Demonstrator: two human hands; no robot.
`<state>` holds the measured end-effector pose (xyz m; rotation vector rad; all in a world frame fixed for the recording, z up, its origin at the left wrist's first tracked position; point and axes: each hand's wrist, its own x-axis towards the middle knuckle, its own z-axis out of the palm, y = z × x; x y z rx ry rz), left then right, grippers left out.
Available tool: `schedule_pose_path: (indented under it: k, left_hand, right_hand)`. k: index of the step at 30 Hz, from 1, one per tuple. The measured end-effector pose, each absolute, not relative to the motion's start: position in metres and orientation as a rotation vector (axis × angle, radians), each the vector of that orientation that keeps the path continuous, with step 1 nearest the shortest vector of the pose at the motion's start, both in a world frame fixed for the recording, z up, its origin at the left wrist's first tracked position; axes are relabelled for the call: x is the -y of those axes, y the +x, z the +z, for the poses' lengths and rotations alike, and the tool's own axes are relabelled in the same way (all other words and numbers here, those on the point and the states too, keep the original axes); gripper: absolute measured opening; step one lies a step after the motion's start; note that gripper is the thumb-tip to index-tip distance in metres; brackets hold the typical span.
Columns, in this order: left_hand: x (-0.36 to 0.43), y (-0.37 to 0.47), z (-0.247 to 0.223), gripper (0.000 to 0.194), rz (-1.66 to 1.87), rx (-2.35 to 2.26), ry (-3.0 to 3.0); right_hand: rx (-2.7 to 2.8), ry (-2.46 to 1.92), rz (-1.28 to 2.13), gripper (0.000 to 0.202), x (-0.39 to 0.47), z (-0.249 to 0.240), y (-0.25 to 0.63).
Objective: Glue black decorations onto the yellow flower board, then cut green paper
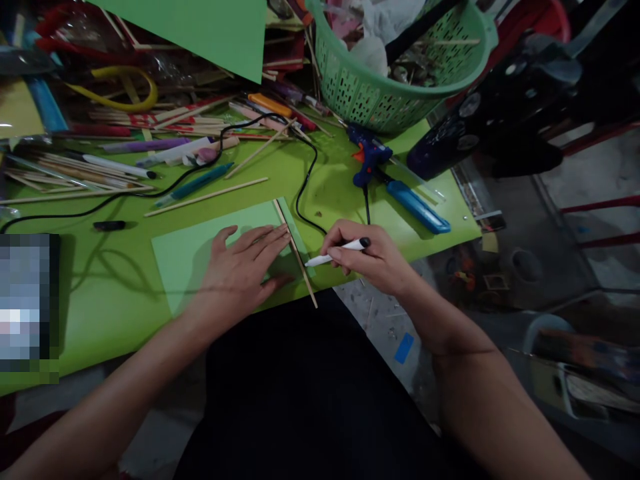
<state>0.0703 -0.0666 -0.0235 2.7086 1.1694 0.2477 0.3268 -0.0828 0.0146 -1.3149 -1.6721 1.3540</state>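
A sheet of light green paper [183, 250] lies near the front edge of the table. Across its right side runs a thin wooden stick [303, 265], its lower end poking out past the table edge. My left hand [245, 260] is spread over the paper, fingertips pressing on the stick. Between the fingers of my right hand [367, 257] is a white marker pen [345, 251] with a black end. Its tip points left and comes close to the stick and the paper's right edge; whether it touches cannot be made out.
Behind the paper lie a black cable [316, 160], a teal pen [200, 181] and another stick [207, 197]. Farther right are a blue glue gun [371, 155], a blue-handled cutter [417, 205] and a green basket [370, 100]. A black cap [109, 225] lies at left.
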Motion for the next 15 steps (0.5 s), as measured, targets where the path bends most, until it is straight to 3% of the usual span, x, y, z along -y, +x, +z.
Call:
schedule_pose_path:
  k: [15]
  left_hand:
    - [0.067, 0.071, -0.023, 0.051, 0.249, -1.168, 2.678]
  right_hand:
    - [1.687, -1.306, 1.387, 0.013, 0.095, 0.017, 0.33]
